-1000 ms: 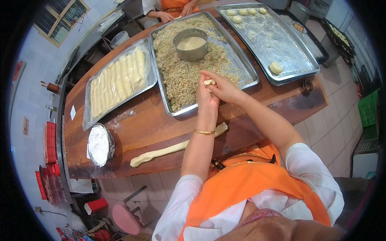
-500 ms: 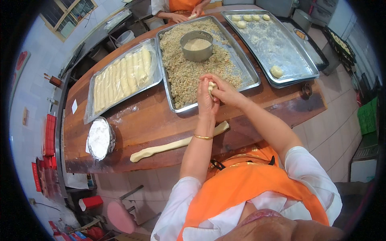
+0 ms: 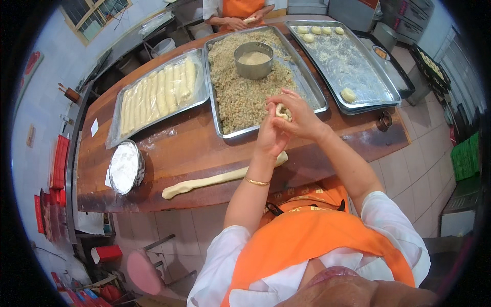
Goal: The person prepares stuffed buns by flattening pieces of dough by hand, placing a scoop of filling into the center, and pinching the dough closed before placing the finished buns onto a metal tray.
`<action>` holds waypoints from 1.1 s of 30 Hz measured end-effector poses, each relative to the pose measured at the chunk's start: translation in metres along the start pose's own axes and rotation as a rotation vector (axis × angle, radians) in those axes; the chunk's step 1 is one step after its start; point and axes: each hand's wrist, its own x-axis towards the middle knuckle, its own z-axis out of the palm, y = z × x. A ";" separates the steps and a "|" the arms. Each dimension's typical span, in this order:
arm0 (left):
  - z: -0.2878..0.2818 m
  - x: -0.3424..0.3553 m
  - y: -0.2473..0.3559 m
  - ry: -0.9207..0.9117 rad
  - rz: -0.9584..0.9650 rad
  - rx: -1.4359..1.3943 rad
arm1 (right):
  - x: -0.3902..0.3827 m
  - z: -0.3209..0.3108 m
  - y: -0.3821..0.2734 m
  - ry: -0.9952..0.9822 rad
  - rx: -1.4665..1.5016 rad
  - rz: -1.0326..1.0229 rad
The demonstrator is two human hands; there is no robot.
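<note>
Both my hands cup a small piece of pale dough (image 3: 284, 113) above the near edge of the filling tray. An opening shows in the dough's upper side; what lies inside is too small to make out. My left hand (image 3: 271, 134) supports it from the left and below, fingers wrapped round it. From the right, my right hand (image 3: 303, 116) closes over it, and its fingers hide part of the dough. Beneath my wrists, a long dough strip (image 3: 217, 180) lies on the wooden table. The metal tray (image 3: 314, 97) behind holds crumbly, speckled filling (image 3: 230, 97).
A round metal container (image 3: 254, 70) stands in the filling. At left are a plastic-covered tray of dough rolls (image 3: 158, 94) and a bowl of white flour (image 3: 124, 168). A floured tray (image 3: 353, 66) at right holds several dough rounds. Across the table, another person's hands (image 3: 238, 23) hold dough.
My hands have turned slightly, and the dough's opening now shows between them. The whole view has shifted a little. The person opposite has lowered their hands slightly.
</note>
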 end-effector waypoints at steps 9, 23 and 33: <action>0.047 -0.009 -0.023 0.174 0.111 0.271 | -0.001 -0.001 -0.044 0.423 0.179 0.062; 0.064 -0.026 -0.032 0.206 0.104 0.528 | -0.011 -0.013 -0.075 0.325 0.457 0.204; 0.073 -0.033 -0.036 0.219 0.105 0.676 | -0.017 -0.014 -0.070 0.317 0.420 0.171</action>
